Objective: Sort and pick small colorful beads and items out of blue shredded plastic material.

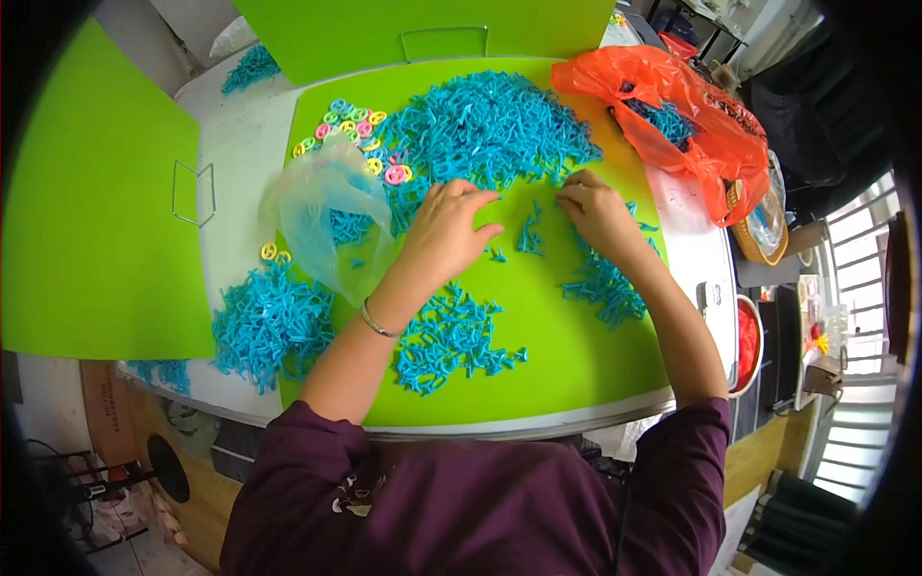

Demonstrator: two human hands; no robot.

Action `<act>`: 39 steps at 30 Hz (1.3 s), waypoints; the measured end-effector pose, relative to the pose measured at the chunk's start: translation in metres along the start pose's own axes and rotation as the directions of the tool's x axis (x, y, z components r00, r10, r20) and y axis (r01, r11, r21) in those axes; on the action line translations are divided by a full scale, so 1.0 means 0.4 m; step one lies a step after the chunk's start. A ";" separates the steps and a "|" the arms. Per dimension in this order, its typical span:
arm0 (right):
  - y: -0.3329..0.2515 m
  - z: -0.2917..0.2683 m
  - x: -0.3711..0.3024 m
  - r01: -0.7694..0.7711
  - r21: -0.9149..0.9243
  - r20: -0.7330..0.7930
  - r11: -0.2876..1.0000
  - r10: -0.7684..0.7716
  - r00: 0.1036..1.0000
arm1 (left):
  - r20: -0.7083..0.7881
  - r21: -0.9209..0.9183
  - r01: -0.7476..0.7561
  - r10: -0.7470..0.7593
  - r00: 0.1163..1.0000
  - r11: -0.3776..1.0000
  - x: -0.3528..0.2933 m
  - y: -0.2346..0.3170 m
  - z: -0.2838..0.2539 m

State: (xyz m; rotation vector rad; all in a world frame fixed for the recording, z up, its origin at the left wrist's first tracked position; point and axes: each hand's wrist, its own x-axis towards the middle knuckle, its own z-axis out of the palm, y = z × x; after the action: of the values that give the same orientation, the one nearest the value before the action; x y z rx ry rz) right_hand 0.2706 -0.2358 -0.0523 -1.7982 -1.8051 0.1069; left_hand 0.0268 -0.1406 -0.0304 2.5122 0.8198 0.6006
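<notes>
My left hand (447, 235), with a bangle (380, 321) on its wrist, hovers at the near edge of the big heap of small blue plastic pieces (480, 125). Its thumb stands apart from the curled fingers, and a speck of blue shows by the fingertips. Across from it, my right hand (600, 213) has thumb and fingers pinched together; whatever is between them is too small to make out. A few loose blue pieces (529, 230) lie between the hands on the green board (538, 336). Beneath my right forearm spreads another blue pile (615, 288).
Nearer me are two more blue piles, one (451, 341) on the board and one (272, 322) at its left edge. A clear plastic bag (331, 206) lies beside coloured plastic rings (348, 128). A red plastic bag (653, 91) stands far right. Green panels (96, 211) with wire handles flank the board.
</notes>
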 end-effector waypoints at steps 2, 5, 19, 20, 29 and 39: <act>0.003 0.006 0.005 0.014 -0.043 -0.013 0.999 -0.014 1.000 | 0.000 0.007 -0.016 0.016 1.000 1.000 -0.003 -0.013 0.011; -0.053 -0.013 0.013 0.024 -0.044 -0.025 0.999 -0.025 0.999 | -0.064 0.028 -0.059 0.061 0.996 0.998 -0.010 -0.043 0.040; -0.122 0.011 -0.076 0.101 0.021 0.232 0.995 -0.103 0.967 | -0.067 0.063 -0.109 0.114 0.991 0.992 0.000 -0.016 0.105; -0.120 0.017 -0.086 0.105 0.008 0.192 0.994 -0.105 0.976 | -0.006 0.032 -0.094 0.095 0.995 0.995 0.001 -0.017 0.099; -0.129 -0.019 -0.054 0.091 0.123 0.223 0.988 -0.116 0.968 | 0.103 -0.001 -0.023 0.023 0.994 1.000 -0.005 0.020 0.071; -0.118 -0.006 -0.067 0.020 0.095 0.174 0.995 -0.037 0.984 | 0.122 -0.097 -0.055 0.067 0.990 0.994 0.007 -0.002 0.091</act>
State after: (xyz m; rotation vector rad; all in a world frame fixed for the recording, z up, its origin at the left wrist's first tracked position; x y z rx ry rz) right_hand 0.2276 -0.2657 -0.0381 -1.7430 -1.9127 0.3427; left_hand 0.0473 -0.1475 -0.0596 2.4689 0.6561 0.4833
